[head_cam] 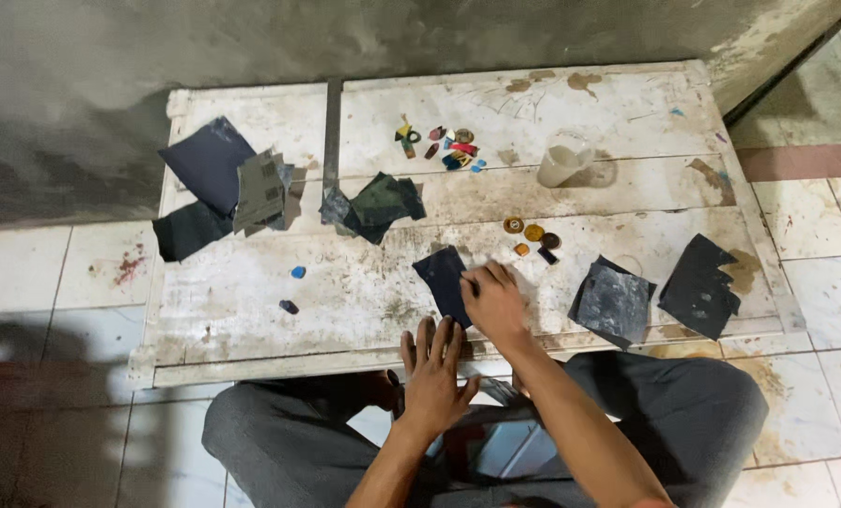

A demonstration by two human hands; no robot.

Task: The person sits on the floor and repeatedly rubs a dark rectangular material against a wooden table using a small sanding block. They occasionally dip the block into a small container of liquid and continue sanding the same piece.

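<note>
I sit cross-legged at a low white board (251, 310). My right hand (494, 303) presses its curled fingers down on a dark sheet of sandpaper (441, 278) near the board's front edge; whether a small piece is under the fingers I cannot tell. My left hand (432, 367) lies flat with fingers spread on the front edge of the board, just below the sandpaper. A cluster of small round brown and orange pieces (531, 237) lies a little beyond my right hand.
More dark sandpaper sheets lie at the left (209, 165), the middle (378, 202) and the right (613, 301) (700, 285). Small coloured pieces (448, 146) and a clear plastic cup (563, 160) sit at the back. Two blue bits (297, 273) (289, 307) lie left. A grey wall stands behind.
</note>
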